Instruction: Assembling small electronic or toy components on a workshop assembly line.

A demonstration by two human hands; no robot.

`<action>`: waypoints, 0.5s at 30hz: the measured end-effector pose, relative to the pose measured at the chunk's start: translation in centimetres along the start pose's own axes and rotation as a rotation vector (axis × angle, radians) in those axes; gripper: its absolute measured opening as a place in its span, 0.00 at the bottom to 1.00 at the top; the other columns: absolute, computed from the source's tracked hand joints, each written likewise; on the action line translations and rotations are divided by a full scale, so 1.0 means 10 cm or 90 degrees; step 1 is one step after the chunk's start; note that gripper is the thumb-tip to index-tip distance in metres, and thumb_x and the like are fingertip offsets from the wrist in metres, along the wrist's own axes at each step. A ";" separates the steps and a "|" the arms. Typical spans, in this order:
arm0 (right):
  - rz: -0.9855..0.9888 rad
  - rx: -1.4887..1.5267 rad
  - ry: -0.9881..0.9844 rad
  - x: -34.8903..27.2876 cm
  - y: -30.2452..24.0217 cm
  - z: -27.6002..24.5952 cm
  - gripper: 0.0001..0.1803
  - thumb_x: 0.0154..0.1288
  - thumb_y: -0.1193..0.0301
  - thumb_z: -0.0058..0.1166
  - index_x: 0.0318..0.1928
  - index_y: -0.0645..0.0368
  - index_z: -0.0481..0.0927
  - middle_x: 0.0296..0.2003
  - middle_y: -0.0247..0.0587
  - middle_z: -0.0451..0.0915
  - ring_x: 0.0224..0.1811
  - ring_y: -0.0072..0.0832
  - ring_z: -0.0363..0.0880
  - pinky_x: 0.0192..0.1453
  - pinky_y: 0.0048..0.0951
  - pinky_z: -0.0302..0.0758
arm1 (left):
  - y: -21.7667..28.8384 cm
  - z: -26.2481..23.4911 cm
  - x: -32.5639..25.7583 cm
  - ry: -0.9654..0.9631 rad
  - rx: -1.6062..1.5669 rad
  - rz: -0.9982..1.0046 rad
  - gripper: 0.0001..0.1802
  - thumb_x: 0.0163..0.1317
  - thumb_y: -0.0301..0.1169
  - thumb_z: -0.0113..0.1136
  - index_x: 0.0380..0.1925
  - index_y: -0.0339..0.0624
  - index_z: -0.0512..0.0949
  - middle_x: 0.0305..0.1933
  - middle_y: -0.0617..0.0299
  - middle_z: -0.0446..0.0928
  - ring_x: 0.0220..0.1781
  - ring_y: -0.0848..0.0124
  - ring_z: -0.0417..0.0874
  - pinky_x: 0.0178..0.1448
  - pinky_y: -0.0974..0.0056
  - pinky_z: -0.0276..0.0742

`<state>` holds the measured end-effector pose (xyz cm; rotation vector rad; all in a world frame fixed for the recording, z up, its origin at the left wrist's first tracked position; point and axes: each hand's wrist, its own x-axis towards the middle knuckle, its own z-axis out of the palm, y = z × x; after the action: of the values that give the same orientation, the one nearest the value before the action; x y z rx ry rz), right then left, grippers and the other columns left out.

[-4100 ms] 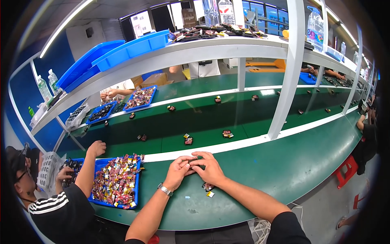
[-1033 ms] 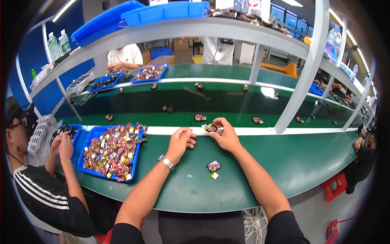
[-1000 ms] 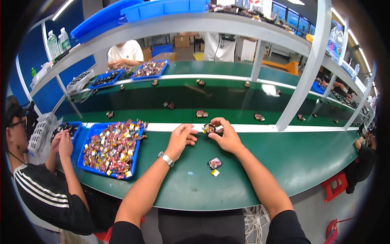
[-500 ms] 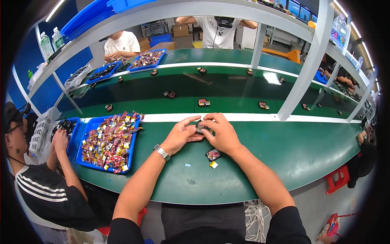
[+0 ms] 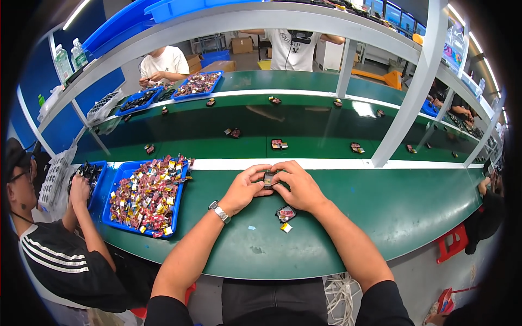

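Just right of the blue tray (image 5: 117,182), on the green bench (image 5: 380,212): left hand (image 5: 244,187) and right hand (image 5: 299,187) meeting fingertip to fingertip, pinched around a small dark part (image 5: 268,178). Held slightly above the bench, close to the white stripe (image 5: 326,163). Nearer the body than the tray's far corner, a second small piece (image 5: 285,213) lying loose with a yellow scrap (image 5: 285,227) beside it. Tray heaped with colourful little parts (image 5: 147,193), so apparently plenty left to handle. Several finished-looking pieces (image 5: 279,144) spaced along the belt beyond the tray. Judged mid-way on the held part, not yet released.
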<state>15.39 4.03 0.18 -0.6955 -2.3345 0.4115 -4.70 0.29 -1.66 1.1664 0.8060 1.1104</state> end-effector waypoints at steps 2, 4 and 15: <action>0.004 -0.004 0.026 0.01 -0.02 0.05 0.07 0.56 0.75 0.60 0.37 0.58 0.83 0.51 0.36 0.76 0.57 0.36 0.73 0.58 0.36 0.74 | 0.01 -0.01 0.00 0.002 -0.004 -0.001 0.24 0.67 0.18 0.46 0.63 0.38 0.64 0.61 0.54 0.71 0.59 0.68 0.78 0.63 0.61 0.80; 0.020 0.008 0.080 0.00 -0.04 0.10 0.05 0.56 0.76 0.59 0.35 0.58 0.84 0.50 0.37 0.77 0.56 0.37 0.73 0.58 0.35 0.74 | 0.00 -0.02 -0.01 -0.011 -0.034 0.015 0.25 0.65 0.17 0.49 0.63 0.38 0.64 0.61 0.53 0.71 0.59 0.67 0.78 0.63 0.61 0.79; 0.077 0.112 0.084 0.01 -0.01 0.14 0.04 0.54 0.74 0.58 0.31 0.59 0.83 0.55 0.38 0.76 0.62 0.40 0.68 0.66 0.39 0.68 | 0.02 -0.03 -0.02 -0.030 0.011 -0.010 0.21 0.68 0.19 0.48 0.61 0.38 0.65 0.60 0.56 0.72 0.60 0.70 0.76 0.62 0.62 0.79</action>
<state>14.35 3.83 -0.74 -0.7573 -2.1091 0.5996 -5.08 0.14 -1.59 1.1945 0.7879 1.0619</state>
